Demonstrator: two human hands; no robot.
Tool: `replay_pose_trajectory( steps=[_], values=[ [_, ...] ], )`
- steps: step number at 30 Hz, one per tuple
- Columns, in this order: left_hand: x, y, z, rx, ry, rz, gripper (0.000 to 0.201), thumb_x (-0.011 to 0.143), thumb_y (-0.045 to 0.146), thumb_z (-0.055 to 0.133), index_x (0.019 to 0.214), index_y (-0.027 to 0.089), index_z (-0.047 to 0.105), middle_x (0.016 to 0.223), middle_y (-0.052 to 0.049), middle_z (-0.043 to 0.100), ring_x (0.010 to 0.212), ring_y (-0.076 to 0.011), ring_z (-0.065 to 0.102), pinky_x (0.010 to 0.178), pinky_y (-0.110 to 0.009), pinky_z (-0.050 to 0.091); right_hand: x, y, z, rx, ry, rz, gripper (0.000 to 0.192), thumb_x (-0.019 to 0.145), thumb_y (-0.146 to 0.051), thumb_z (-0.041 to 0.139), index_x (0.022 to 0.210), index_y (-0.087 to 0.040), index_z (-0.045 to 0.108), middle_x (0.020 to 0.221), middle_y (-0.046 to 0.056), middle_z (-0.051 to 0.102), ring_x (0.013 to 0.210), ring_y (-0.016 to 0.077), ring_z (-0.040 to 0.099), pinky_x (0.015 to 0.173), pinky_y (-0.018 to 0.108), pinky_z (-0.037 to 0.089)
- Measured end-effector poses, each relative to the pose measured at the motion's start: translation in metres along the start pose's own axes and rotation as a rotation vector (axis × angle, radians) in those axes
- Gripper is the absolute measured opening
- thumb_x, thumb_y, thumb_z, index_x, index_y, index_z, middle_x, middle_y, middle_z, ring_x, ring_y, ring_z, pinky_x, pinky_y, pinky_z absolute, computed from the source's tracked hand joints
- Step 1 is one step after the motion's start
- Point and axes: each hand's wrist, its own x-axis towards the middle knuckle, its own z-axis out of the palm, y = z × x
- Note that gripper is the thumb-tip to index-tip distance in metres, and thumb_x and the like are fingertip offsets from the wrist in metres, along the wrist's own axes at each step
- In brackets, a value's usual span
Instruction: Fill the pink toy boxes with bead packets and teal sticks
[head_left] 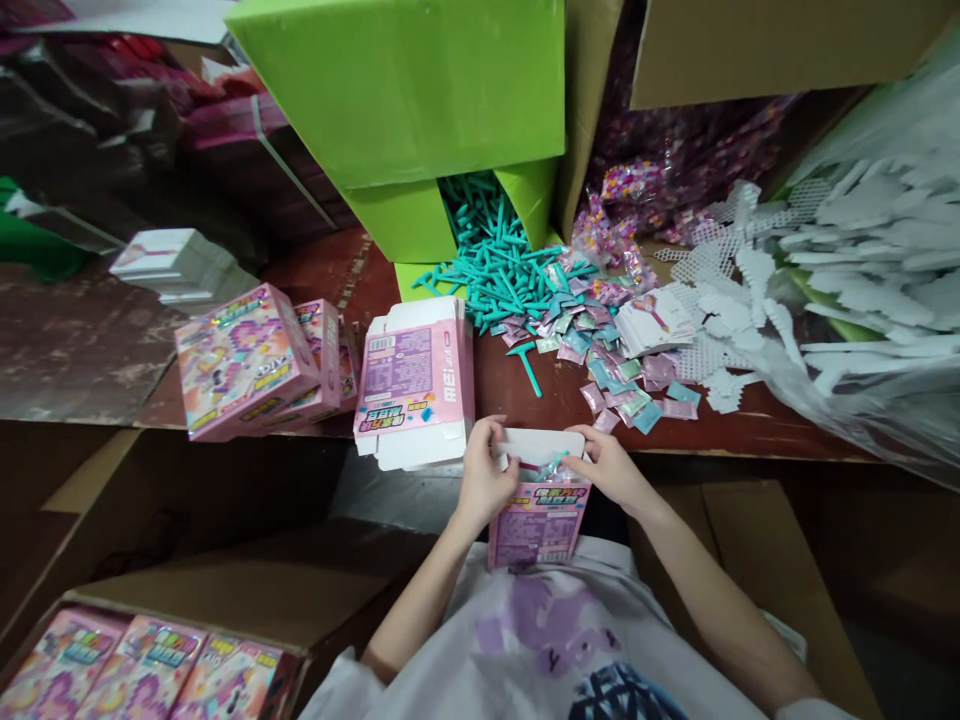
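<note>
White shirt (pixel 555 650), pink box (pixel 536 525) upright at lower centre.
Both hands grip its open top: left hand (pixel 480 480), right hand (pixel 611 470), fingers curled on the flap.

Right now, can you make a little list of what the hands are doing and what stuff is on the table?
left hand: grips the small pink box at its open top
right hand: holds the box's other side
box flap: open, white inside
flat boxes: stacked left of the hands
teal sticks: spilling from green box
small packets: scattered on table
</note>
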Motion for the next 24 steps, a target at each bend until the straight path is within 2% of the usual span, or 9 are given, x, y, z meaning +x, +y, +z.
replay_pose_trajectory(
  steps=[3, 5, 7, 9, 12, 15, 18, 20, 24],
  values=[
    [-0.004, 0.001, 0.003, -0.133, -0.081, -0.036, 0.062, 0.062, 0.004, 0.057, 0.121, 0.019, 0.041, 0.115, -0.009, 0.057, 0.11, -0.0221, 0.055, 0.089, -0.033, 0.043, 0.005, -0.001, -0.003, -0.125, 0.027, -0.028, 0.041, 0.061, -0.02, 0.069, 0.1, -0.017, 0.057, 0.081, 0.001, 0.064, 0.065, 0.0128, 0.059, 0.056, 0.022, 0.045],
    [-0.004, -0.003, 0.004, -0.209, -0.187, -0.126, 0.064, 0.068, 0.013, 0.061, 0.128, 0.02, 0.04, 0.112, -0.008, 0.059, 0.101, -0.0203, 0.058, 0.087, -0.032, 0.044, 0.009, -0.002, -0.004, -0.227, 0.061, -0.037, 0.049, 0.055, -0.017, 0.071, 0.102, -0.017, 0.057, 0.084, 0.0, 0.063, 0.065, 0.012, 0.057, 0.058, 0.022, 0.045],
    [-0.004, -0.01, 0.005, -0.318, -0.221, -0.216, 0.048, 0.079, 0.03, 0.056, 0.125, 0.019, 0.047, 0.11, -0.007, 0.06, 0.095, -0.0193, 0.059, 0.084, -0.031, 0.045, 0.011, -0.001, -0.004, -0.268, 0.091, -0.031, 0.053, 0.051, -0.017, 0.075, 0.101, -0.017, 0.058, 0.087, 0.001, 0.062, 0.068, 0.0128, 0.057, 0.061, 0.024, 0.045],
    [-0.003, -0.019, 0.007, -0.444, -0.163, -0.252, 0.042, 0.084, 0.041, 0.046, 0.12, 0.02, 0.051, 0.112, -0.007, 0.059, 0.097, -0.0193, 0.058, 0.083, -0.03, 0.045, 0.01, 0.004, -0.004, -0.148, 0.068, -0.019, 0.054, 0.051, -0.025, 0.078, 0.101, -0.017, 0.057, 0.089, 0.002, 0.063, 0.073, 0.0154, 0.059, 0.065, 0.026, 0.047],
    [-0.003, -0.032, 0.012, -0.548, -0.04, -0.238, 0.041, 0.077, 0.036, 0.054, 0.115, 0.023, 0.049, 0.108, -0.005, 0.058, 0.091, -0.0178, 0.058, 0.077, -0.028, 0.046, 0.005, 0.019, 0.002, 0.3, 0.033, 0.039, 0.052, 0.066, -0.048, 0.069, 0.107, -0.018, 0.056, 0.093, 0.006, 0.066, 0.083, 0.0205, 0.063, 0.072, 0.031, 0.05],
    [-0.004, -0.039, 0.018, -0.604, -0.002, -0.231, 0.039, 0.068, 0.024, 0.057, 0.105, 0.025, 0.044, 0.092, 0.0, 0.058, 0.073, -0.0146, 0.055, 0.067, -0.026, 0.044, 0.0, 0.034, 0.011, 0.621, 0.097, 0.115, 0.042, 0.074, -0.045, 0.061, 0.106, -0.018, 0.057, 0.096, 0.007, 0.068, 0.088, 0.0221, 0.065, 0.078, 0.034, 0.051],
    [-0.005, -0.039, 0.019, -0.497, -0.001, -0.189, 0.027, 0.064, 0.015, 0.05, 0.09, 0.022, 0.052, 0.088, -0.001, 0.059, 0.082, -0.0171, 0.055, 0.074, -0.028, 0.042, 0.0, 0.038, 0.018, 0.674, 0.098, 0.14, 0.046, 0.063, -0.025, 0.069, 0.107, -0.019, 0.056, 0.094, 0.004, 0.07, 0.084, 0.0221, 0.066, 0.077, 0.034, 0.051],
    [-0.006, -0.036, 0.019, -0.402, -0.06, -0.183, 0.027, 0.061, 0.013, 0.046, 0.084, 0.019, 0.059, 0.089, -0.003, 0.061, 0.086, -0.0187, 0.054, 0.077, -0.028, 0.041, 0.002, 0.037, 0.021, 0.662, 0.099, 0.151, 0.053, 0.056, -0.017, 0.069, 0.107, -0.02, 0.054, 0.092, 0.003, 0.07, 0.081, 0.0222, 0.067, 0.075, 0.034, 0.051],
    [-0.004, -0.029, 0.015, -0.377, -0.145, -0.218, 0.047, 0.06, 0.01, 0.042, 0.099, 0.018, 0.066, 0.105, -0.003, 0.064, 0.092, -0.0185, 0.055, 0.079, -0.027, 0.04, 0.006, 0.035, 0.021, 0.521, 0.176, 0.104, 0.051, 0.056, -0.017, 0.067, 0.105, -0.02, 0.052, 0.09, 0.003, 0.068, 0.079, 0.0215, 0.065, 0.073, 0.033, 0.05]
  ],
)
